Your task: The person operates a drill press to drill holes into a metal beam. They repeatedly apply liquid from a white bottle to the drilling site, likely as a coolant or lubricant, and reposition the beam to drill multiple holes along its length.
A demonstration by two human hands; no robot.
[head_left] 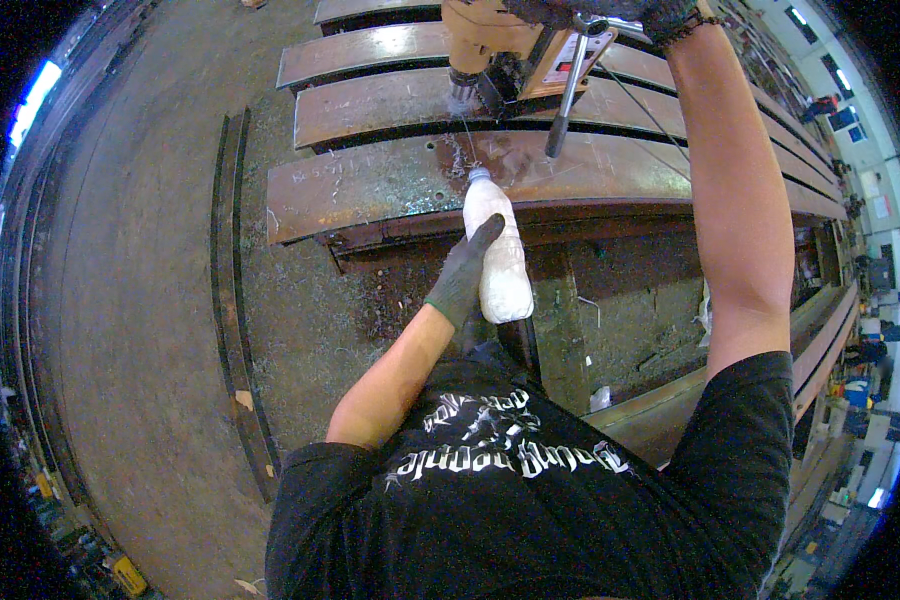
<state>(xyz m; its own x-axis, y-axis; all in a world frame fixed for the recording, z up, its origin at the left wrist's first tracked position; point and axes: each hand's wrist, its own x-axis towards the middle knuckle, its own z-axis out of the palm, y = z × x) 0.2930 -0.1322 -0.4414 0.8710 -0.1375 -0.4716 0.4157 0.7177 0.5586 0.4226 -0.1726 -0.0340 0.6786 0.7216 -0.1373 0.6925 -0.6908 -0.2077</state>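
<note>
My left hand (463,268), in a dark grey work glove, is wrapped round a clear plastic bottle (505,265) with whitish contents. The bottle tilts away from me, its capped neck over the nearest steel beam (370,185). A thin stream runs from the cap toward the chuck of a yellowish drill press (490,30), which stands on the beams. My right arm reaches far forward. At the upper edge my gloved right hand (665,15) is closed on the drill's feed handle (570,90), partly cut off by the frame. Metal shavings and a wet patch lie around the drilling spot.
Several more steel beams (370,105) lie parallel beyond the nearest one. A cable (642,108) runs from the drill across them. Long dark steel bars (232,300) lie on the floor to my left. Shavings litter the floor, and another beam (660,405) lies at my right.
</note>
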